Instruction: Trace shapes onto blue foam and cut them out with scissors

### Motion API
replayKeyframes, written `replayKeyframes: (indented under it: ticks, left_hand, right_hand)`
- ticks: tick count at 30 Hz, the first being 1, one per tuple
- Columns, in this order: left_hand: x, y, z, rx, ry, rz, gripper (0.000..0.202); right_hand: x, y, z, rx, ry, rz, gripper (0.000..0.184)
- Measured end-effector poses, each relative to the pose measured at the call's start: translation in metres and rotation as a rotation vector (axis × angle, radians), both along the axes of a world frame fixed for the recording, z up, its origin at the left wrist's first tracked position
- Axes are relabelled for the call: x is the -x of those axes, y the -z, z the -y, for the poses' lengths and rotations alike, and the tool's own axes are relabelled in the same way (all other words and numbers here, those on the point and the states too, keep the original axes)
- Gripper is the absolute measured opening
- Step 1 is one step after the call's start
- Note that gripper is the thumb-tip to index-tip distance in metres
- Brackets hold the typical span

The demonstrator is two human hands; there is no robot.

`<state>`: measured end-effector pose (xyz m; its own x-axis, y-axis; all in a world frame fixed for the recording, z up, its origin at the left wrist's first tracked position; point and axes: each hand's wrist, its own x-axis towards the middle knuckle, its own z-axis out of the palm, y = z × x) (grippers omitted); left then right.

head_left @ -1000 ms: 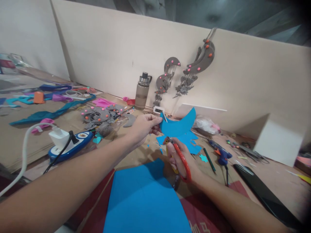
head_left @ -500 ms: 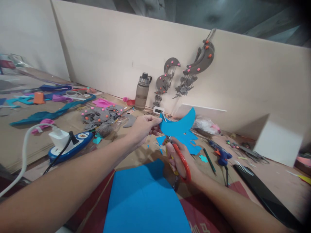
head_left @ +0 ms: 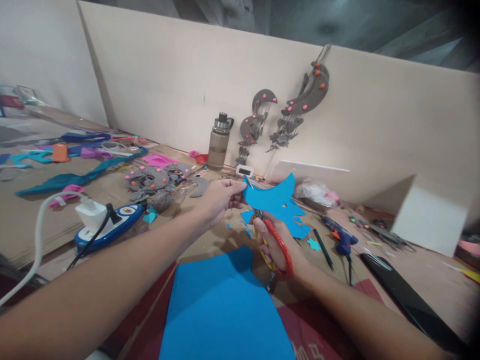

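My left hand pinches the left tip of a blue crescent-shaped foam cutout, held up above the table. My right hand grips red-handled scissors, whose blades reach up behind the cutout's lower left edge. Under the hands lie blue offcuts. A large blue foam sheet lies nearest to me on a red surface.
A water bottle stands by the wall, with grey crescent mobiles hanging there. A blue power strip with a white plug is at left, grey and pink scraps beyond it. A glue gun and a black strip lie at right.
The crescent cutout has turned and dropped slightly in my left hand, its right tip now lower. The scissors have stayed at its lower left edge.
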<state>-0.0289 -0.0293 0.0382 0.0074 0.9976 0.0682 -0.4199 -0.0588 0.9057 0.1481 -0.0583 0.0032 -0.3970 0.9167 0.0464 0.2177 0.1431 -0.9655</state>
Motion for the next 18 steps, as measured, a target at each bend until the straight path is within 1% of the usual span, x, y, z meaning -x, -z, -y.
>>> replayKeyframes:
  ticks: [7, 9, 12, 15, 18]
  left_hand:
    - [0.0, -0.001, 0.001, 0.018, 0.002, -0.002, 0.016]
    - [0.001, 0.0, 0.0, 0.009, 0.003, -0.006, 0.016]
    - [0.005, 0.0, -0.004, -0.028, -0.025, -0.015, 0.015]
    - [0.011, -0.002, -0.008, -0.086, -0.075, 0.003, 0.016]
    - [0.019, -0.008, -0.01, -0.141, -0.105, 0.045, 0.017]
  right_hand:
    - [0.001, 0.001, -0.002, 0.027, 0.034, 0.028, 0.045]
    - [0.0, 0.002, -0.005, 0.032, 0.052, 0.043, 0.045]
    - [0.0, 0.002, -0.01, 0.044, 0.032, 0.033, 0.044]
    - [-0.001, -0.002, -0.011, 0.119, -0.007, -0.026, 0.044]
    - [-0.003, -0.01, -0.01, 0.201, -0.039, -0.096, 0.045]
